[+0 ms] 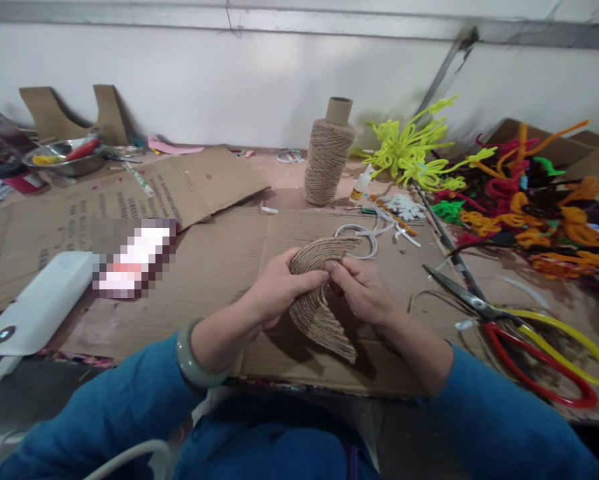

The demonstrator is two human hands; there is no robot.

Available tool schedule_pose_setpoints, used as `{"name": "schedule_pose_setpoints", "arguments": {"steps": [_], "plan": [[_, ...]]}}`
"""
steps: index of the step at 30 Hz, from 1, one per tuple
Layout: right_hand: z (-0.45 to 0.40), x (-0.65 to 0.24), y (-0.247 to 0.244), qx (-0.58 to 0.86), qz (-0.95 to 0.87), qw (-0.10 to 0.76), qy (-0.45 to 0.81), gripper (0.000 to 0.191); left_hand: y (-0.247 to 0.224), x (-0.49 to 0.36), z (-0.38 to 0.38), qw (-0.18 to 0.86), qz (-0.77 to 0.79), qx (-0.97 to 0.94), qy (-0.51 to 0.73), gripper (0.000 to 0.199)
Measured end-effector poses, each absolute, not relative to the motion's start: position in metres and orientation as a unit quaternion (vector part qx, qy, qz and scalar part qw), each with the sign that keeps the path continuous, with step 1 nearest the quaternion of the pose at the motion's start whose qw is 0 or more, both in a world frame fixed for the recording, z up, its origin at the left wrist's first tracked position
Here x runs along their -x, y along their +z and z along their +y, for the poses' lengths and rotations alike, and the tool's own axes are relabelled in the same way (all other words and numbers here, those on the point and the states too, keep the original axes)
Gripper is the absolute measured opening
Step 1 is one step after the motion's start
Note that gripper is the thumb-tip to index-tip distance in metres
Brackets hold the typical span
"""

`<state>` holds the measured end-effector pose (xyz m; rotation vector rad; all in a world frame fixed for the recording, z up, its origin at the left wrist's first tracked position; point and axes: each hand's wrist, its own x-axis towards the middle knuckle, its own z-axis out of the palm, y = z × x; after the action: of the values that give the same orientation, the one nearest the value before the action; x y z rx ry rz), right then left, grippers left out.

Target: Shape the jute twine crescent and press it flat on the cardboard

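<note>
The left hand (279, 288) is almost closed, thumb in front and fingers behind the curved rope piece (313, 317), while the right hand (367, 290) pinches its inner edge, fingertips close together. The piece is between both hands, above the cardboard (207, 267), its long way running from far to near and its open side facing right. Dark writing on the box flap (204, 180) and the little bottle's (361, 183) yellow label are too blurry to read.
</note>
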<state>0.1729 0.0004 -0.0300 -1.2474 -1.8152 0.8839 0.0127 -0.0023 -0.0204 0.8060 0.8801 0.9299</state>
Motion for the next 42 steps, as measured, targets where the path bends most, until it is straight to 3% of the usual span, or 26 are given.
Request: {"name": "schedule_pose_setpoints", "arguments": {"steps": [9,15,20,27,42], "plan": [[0.004,-0.181,-0.031,0.504,-0.721,0.360,0.311,0.063,-0.016,-0.013,0.000,0.721,0.398,-0.318,0.471,0.040],[-0.002,-0.174,-0.025,0.490,-0.748,0.321,0.312,0.031,-0.020,-0.014,0.003,0.674,0.402,-0.311,0.536,0.039],[-0.004,-0.171,-0.027,0.509,-0.757,0.291,0.288,0.020,-0.022,-0.014,0.005,0.677,0.405,-0.319,0.525,0.038],[-0.001,-0.181,-0.020,0.458,-0.812,0.256,0.255,0.019,-0.020,-0.008,0.008,0.711,0.411,-0.339,0.460,0.033],[-0.002,-0.179,-0.017,0.475,-0.823,0.199,0.240,0.021,-0.020,-0.010,0.007,0.669,0.424,-0.379,0.479,0.035]]}}
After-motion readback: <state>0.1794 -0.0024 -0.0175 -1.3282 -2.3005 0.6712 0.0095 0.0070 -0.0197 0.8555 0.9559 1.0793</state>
